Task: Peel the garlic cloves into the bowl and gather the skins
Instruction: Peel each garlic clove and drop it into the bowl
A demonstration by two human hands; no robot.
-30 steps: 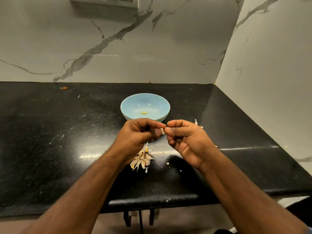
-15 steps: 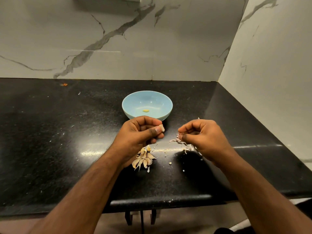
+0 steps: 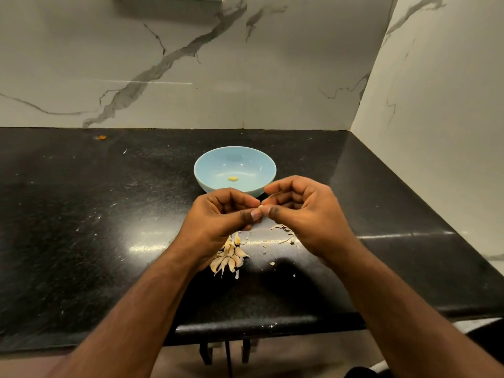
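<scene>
Counter edge [image 3: 272, 327]: rounded black stone lip, nearest the viewer, with two bare forearms crossing above it toward the centre.

Unpeeled cloves [image 3: 227, 257]: small cluster of pale, papery garlic cloves lying on the counter, partly under the left wrist.

Loose skins [image 3: 286, 233]: thin dry strips and flakes on the counter just below the right hand; a few smaller crumbs lie scattered between these and the cluster.

Left hand [image 3: 218, 216]: fingers curled inward, thumb extended to the right, its tip pressed toward the forefinger on a garlic clove [image 3: 260, 207], of which only a tiny pale tip shows between the two hands.

Right hand [image 3: 302, 214]: fingers curled, thumb and fingertips meeting the left thumb at the same pale tip; a narrow pinching grip, held above the counter and just in front of the bowl. How much of the clove each hand holds cannot be told.

Bowl [image 3: 210, 165]: light blue, round, standing upright on the counter just beyond the hands; its near rim is partly covered by the fingers. One peeled yellowish clove [image 3: 233, 178] lies at its bottom.

Countertop [image 3: 81, 214]: black, speckled, glossy, dotted with pale specks.

Orange scrap [image 3: 101, 137]: small, near the far left edge by the wall.

Marble wall [image 3: 191, 77]: grey-veined, meeting a second panel at the right corner.
</scene>
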